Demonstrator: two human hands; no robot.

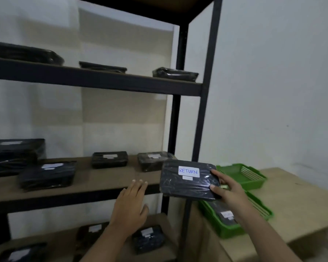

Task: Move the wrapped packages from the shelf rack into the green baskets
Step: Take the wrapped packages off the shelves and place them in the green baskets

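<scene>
**Wrapped package [186, 188] marked RETURN, carried toward the green baskets**

The shelf rack [95, 188] holds more dark wrapped packages on every level. To its right, the desk [299, 201] bears two green baskets: the near basket [225, 232] holds one labelled package, while the far basket [254, 178] shows only its slatted floor. The RETURN package hangs off the rack, above the near basket. The right hand [229, 191] pinches its right edge, thumb on top. The left hand [131, 201] hovers flat and empty before the middle shelf. This looks like the transfer step. Next comes choosing a basket, then lowering the package in flat.
</scene>
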